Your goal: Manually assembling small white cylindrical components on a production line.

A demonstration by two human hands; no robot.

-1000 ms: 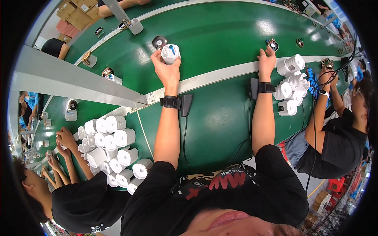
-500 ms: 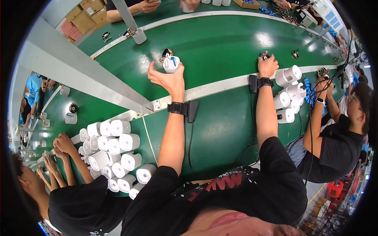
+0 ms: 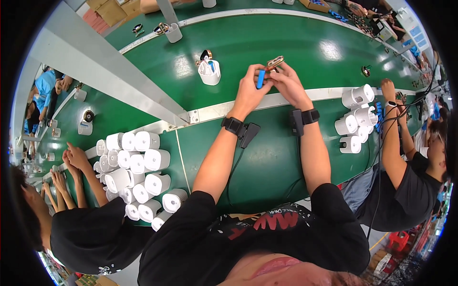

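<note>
Disc [image 3: 275,62], one: gold-toned rim, paler face, tilted, raised at the right fingertips; reddish detail beneath, too small to tell. Right hand [image 3: 288,86]: thumb and fingers clamp on the disc. Blue cylinder [image 3: 261,79], one: plain, nearly upright, between thumb and forefinger of the left hand [image 3: 250,90], which pinches it; hands close together. Ribbed white housing [image 3: 209,76], one: well left of the fingers, open end up, small parts [image 3: 210,66] showing inside. Edges: pale rail [image 3: 214,113] runs just nearer than the fingers, beneath the wrists; grey post [image 3: 114,71] slants farther left. Room: green worktop [image 3: 267,38] opens beyond the fingertips to a pale far strip [image 3: 286,13]; stacked white housings [image 3: 358,97] stand right of the right hand, across a gap.
</note>
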